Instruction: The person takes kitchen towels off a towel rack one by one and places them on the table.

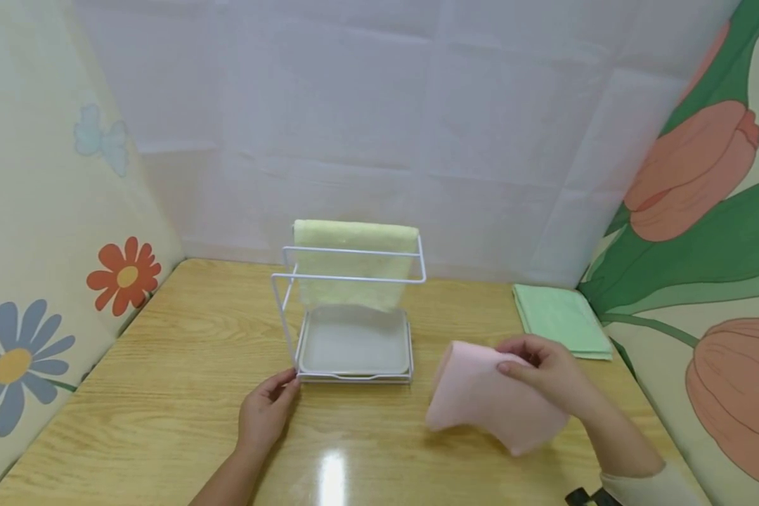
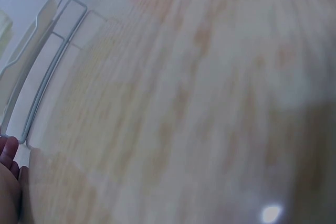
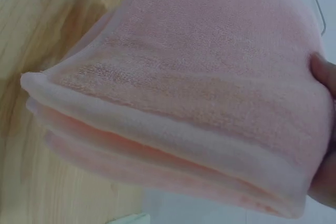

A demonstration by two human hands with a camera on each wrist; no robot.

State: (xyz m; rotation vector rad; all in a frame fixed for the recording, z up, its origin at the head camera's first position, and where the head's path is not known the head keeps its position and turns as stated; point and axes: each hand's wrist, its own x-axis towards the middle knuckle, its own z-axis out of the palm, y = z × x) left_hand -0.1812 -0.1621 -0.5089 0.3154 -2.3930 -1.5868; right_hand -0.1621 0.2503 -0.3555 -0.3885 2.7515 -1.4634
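Gripping a folded plush pink cloth [image 1: 474, 390] by its upper edge in the right hand [image 1: 550, 369], raised over a glossy wood-grain table [image 1: 164, 365], just right of a white wire rack [image 1: 348, 279].

Closed thumb against fingers on the fabric, parted only by its thickness, with stacked folds facing the right-wrist camera and lower corners hanging free. Pinching the rack's front left base corner between thumb and fingertips of the left hand [image 1: 264, 414], how firmly impossible to tell. Draped across the rack's rear bar in pale yellow cloth [image 1: 354, 235], and fitted at the base with a whitish rectangular tray [image 1: 354, 341]. Neighboured at far right by a folded mint-green cloth [image 1: 559, 320]; backed by a creased white sheet [image 1: 354, 105].
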